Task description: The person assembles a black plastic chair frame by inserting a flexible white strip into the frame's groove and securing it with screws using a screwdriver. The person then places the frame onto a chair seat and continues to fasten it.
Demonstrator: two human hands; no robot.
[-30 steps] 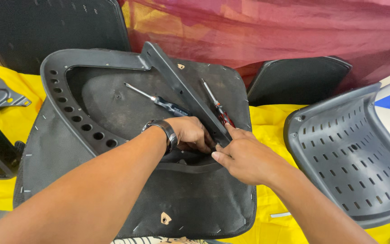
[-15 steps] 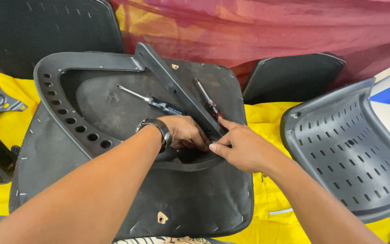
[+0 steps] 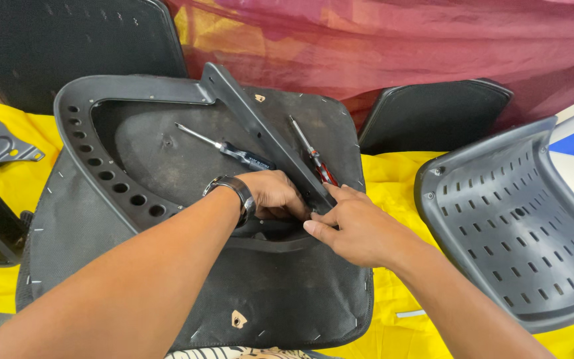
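Evidently mid-job: left hand and right hand both pinch the plastic frame against the seat pad; two screwdrivers lie unused on the pad.

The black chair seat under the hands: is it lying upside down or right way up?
Upside down. The chair seat shows its stapled fabric underside, with a plastic frame and two screwdrivers lying on it.

Matt black plastic frame over dusty rough black fabric seat; at three o'clock, smooth perforated grey plastic shell; yellow cloth beneath.
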